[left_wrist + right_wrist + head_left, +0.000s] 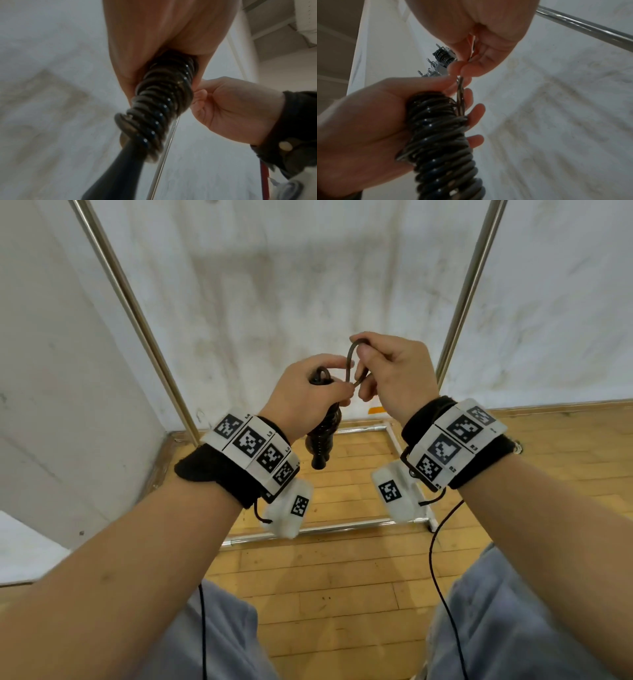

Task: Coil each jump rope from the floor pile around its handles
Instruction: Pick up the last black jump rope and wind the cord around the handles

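Many glossy blk rope (441, 142) coils

A: What sort of place?

B: Indoor recording booth, looks like. White backdrop sheet (308, 285), smudged, hung between two slanted metal poles (137, 313), with a metal base frame (325, 529) on the ground.

A: Floor?

B: Wood plank floor (342, 583), gym or studio style. Left side has a plain white wall (51, 371). Can't tell more.

bare forearms | black wristbands (219, 474) w/ b&w tag cuffs (455, 440) | thin black cables (442, 542) | grey shorts (507, 628)
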A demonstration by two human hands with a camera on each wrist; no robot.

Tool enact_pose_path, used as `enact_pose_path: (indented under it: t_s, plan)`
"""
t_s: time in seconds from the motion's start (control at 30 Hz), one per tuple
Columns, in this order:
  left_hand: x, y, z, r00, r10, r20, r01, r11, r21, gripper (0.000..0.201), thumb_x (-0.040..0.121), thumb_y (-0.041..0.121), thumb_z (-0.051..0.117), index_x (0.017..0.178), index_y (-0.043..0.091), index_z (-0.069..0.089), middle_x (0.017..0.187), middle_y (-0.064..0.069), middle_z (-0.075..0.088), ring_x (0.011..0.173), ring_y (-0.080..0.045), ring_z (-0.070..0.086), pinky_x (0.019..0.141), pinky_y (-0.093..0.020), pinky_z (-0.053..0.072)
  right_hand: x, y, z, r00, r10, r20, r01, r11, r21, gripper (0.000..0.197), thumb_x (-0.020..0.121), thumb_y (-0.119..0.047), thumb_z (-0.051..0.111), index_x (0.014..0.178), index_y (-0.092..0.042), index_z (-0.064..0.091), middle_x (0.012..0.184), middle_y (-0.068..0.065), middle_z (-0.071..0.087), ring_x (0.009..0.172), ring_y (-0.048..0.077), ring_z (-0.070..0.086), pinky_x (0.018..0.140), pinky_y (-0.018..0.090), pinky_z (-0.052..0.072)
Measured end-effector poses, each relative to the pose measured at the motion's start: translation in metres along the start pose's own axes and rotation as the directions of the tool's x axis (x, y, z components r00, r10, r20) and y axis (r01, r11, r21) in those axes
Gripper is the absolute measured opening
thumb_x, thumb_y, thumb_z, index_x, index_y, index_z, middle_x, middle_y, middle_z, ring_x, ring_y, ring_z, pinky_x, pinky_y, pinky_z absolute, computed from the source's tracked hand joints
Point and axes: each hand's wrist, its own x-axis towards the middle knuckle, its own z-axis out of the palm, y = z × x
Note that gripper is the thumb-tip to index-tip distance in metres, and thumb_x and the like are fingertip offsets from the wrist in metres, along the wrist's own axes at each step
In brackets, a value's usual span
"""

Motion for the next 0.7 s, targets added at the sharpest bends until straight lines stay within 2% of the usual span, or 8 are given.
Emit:
enact_pose_path:
  t_s: [0.03, 0.1, 0.23, 0.37, 0.47, 0.5, 0.63, 0.7]
  plan:
    - [-0.001, 0.009, 0.000, 1.000, 0.022, -0.020, -0.022, 1.000, 0.015, 0.009, 0.087, 0.019, 0.067, 0.096, 0.017, 0.068, 0.078, -0.006, 0.071, 0.073, -0.016, 0.069, 0.072, -0.028, 0.055, 0.002, -0.007, -0.002, 1.000, -0.013, -0.007, 0.013, 1.000, -0.001, 0.020, 0.094, -0.008, 0.049, 0.098, -0.016, 0.067, 0.058, 0.000, 0.058, 0.041, 0.014, 0.054, 0.045, 0.023, 0.046]
    - [-0.002, 0.025, 0.000, 0.995, 0.059, -0.082, -0.056, 0.998, 0.031, 0.014, 0.088, 0.028, 0.065, 0.082, 0.017, 0.070, 0.072, -0.003, 0.071, 0.068, -0.015, 0.068, 0.067, -0.026, 0.055, 0.004, -0.023, -0.006, 0.999, -0.037, -0.016, 0.036, 0.999, -0.006, 0.021, 0.094, -0.007, 0.049, 0.100, -0.014, 0.067, 0.059, 0.001, 0.058, 0.042, 0.013, 0.055, 0.047, 0.024, 0.048]
    - [-0.002, 0.056, -0.002, 0.964, 0.139, -0.228, -0.130, 0.990, 0.055, 0.018, 0.088, 0.024, 0.061, 0.072, 0.021, 0.068, 0.066, 0.005, 0.068, 0.064, -0.007, 0.063, 0.068, -0.027, 0.052, 0.006, -0.052, -0.008, 0.999, -0.046, -0.012, 0.046, 0.998, 0.031, 0.025, 0.091, -0.003, 0.054, 0.114, -0.010, 0.061, 0.065, 0.001, 0.061, 0.050, 0.010, 0.062, 0.057, 0.023, 0.053]
    - [-0.006, 0.086, -0.001, 0.917, 0.203, -0.343, -0.245, 0.966, -0.082, 0.008, 0.088, 0.013, 0.063, 0.082, 0.017, 0.067, 0.077, 0.003, 0.067, 0.071, -0.008, 0.067, 0.070, -0.024, 0.055, 0.008, -0.082, -0.013, 0.999, -0.041, -0.009, 0.041, 0.999, 0.010, 0.008, 0.084, -0.006, 0.064, 0.085, -0.014, 0.063, 0.068, -0.003, 0.067, 0.063, 0.009, 0.068, 0.058, 0.020, 0.050]
    - [-0.003, 0.104, -0.008, 0.928, 0.186, -0.322, -0.230, 0.968, -0.102, 0.005, 0.086, 0.011, 0.064, 0.083, 0.012, 0.069, 0.079, -0.004, 0.069, 0.074, -0.017, 0.067, 0.076, -0.032, 0.055, 0.013, -0.098, -0.022, 0.998, -0.050, -0.029, 0.050, 0.999, 0.001, 0.012, 0.084, -0.005, 0.063, 0.077, -0.014, 0.064, 0.066, -0.002, 0.067, 0.059, 0.009, 0.066, 0.059, 0.023, 0.052]
    - [0.000, 0.109, -0.011, 0.938, 0.176, -0.299, -0.216, 0.971, -0.106, 0.006, 0.086, 0.010, 0.064, 0.082, 0.011, 0.069, 0.079, -0.006, 0.069, 0.072, -0.017, 0.066, 0.075, -0.033, 0.055, 0.016, -0.101, -0.025, 0.998, -0.050, -0.041, 0.050, 0.999, 0.005, 0.011, 0.085, -0.003, 0.061, 0.080, -0.013, 0.064, 0.067, 0.000, 0.066, 0.057, 0.009, 0.064, 0.060, 0.023, 0.053]
    - [0.021, 0.115, -0.013, 0.966, 0.169, -0.194, -0.189, 0.978, -0.086, 0.008, 0.093, 0.009, 0.055, 0.087, 0.011, 0.061, 0.078, -0.004, 0.070, 0.067, -0.011, 0.068, 0.066, -0.023, 0.052, 0.033, -0.095, -0.041, 0.993, -0.057, -0.099, 0.056, 0.998, -0.007, 0.016, 0.089, 0.000, 0.052, 0.089, -0.011, 0.063, 0.068, 0.002, 0.062, 0.053, 0.008, 0.061, 0.059, 0.021, 0.054]
    - [0.038, 0.110, -0.008, 0.973, 0.174, -0.150, -0.190, 0.977, -0.097, 0.012, 0.093, 0.006, 0.051, 0.087, 0.015, 0.056, 0.074, -0.003, 0.067, 0.066, -0.013, 0.068, 0.072, -0.031, 0.053, 0.044, -0.083, -0.051, 0.993, -0.057, -0.102, 0.054, 0.998, -0.028, 0.018, 0.089, 0.002, 0.048, 0.093, -0.009, 0.062, 0.068, 0.003, 0.060, 0.051, 0.006, 0.061, 0.059, 0.020, 0.054]
